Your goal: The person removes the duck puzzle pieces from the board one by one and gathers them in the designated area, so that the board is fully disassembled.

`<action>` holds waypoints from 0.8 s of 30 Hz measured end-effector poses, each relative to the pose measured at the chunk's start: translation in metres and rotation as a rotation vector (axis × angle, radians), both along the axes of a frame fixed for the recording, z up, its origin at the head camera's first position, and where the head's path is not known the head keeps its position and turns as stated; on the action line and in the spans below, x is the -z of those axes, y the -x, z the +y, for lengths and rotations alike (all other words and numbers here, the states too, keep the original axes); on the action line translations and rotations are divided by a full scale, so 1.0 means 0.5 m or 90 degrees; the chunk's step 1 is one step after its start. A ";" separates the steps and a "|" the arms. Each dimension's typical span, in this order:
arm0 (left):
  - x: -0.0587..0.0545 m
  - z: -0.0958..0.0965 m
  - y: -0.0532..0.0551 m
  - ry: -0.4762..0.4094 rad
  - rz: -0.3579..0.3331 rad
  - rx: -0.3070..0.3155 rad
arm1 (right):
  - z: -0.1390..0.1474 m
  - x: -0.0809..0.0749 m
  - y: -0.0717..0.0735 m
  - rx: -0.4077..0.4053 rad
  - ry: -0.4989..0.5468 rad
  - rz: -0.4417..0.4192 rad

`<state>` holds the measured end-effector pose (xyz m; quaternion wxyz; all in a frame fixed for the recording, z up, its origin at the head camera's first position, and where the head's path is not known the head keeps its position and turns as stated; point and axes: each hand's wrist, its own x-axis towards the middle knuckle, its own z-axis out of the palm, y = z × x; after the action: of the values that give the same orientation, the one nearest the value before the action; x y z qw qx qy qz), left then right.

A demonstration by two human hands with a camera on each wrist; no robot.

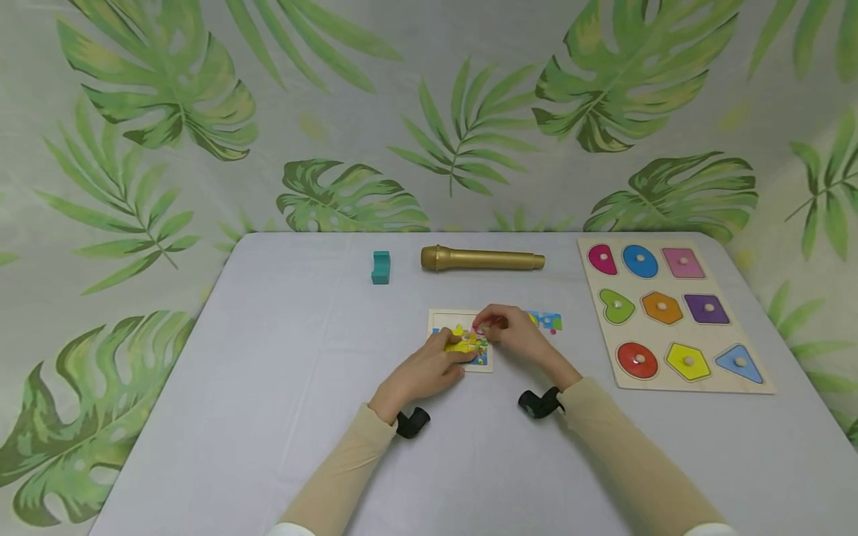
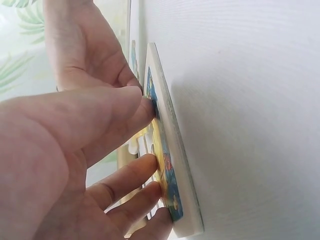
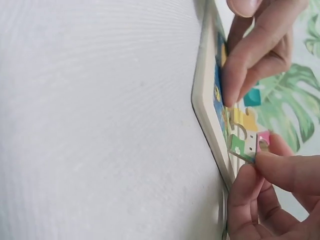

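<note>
A small jigsaw puzzle board (image 1: pixel 488 368) with a pale wooden frame lies at mid-table, with yellow and blue pieces set in its near part. My left hand (image 1: pixel 425 368) reaches over it from the left, its fingertips resting on the pieces. In the right wrist view, my right hand (image 3: pixel 280 190) pinches a jigsaw piece (image 3: pixel 239 144) coloured green, white and pink between thumb and finger. That piece is tilted just above the board, and whether it touches the neighbouring pieces I cannot tell. Other jigsaw pieces (image 1: pixel 551 321) lie right of the board, partly hidden by the right hand.
Behind the board lie a gold microphone (image 1: pixel 482 259) and a teal arch-shaped block (image 1: pixel 380 267). A wooden shape board (image 1: pixel 630 313) with colourful knobbed shapes lies on the right of the white-covered table (image 1: pixel 268 417). A leaf-patterned cloth (image 1: pixel 362 119) hangs behind.
</note>
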<state>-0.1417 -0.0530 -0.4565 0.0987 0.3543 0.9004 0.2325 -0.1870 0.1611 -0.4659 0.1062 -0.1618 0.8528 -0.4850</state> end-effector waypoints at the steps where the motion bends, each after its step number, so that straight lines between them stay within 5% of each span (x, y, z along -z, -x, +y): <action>1: 0.000 0.000 0.000 0.001 0.001 0.000 | 0.003 -0.002 0.000 0.003 0.012 -0.013; 9: 0.001 0.000 0.000 0.004 0.010 -0.002 | 0.045 -0.023 -0.001 0.027 0.052 -0.075; 24: 0.000 0.002 -0.002 0.001 -0.017 -0.020 | 0.183 -0.041 -0.031 0.093 -0.049 -0.057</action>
<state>-0.1408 -0.0521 -0.4563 0.1073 0.3367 0.9046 0.2383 -0.1717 0.2528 -0.4455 0.1149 -0.0733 0.8746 -0.4653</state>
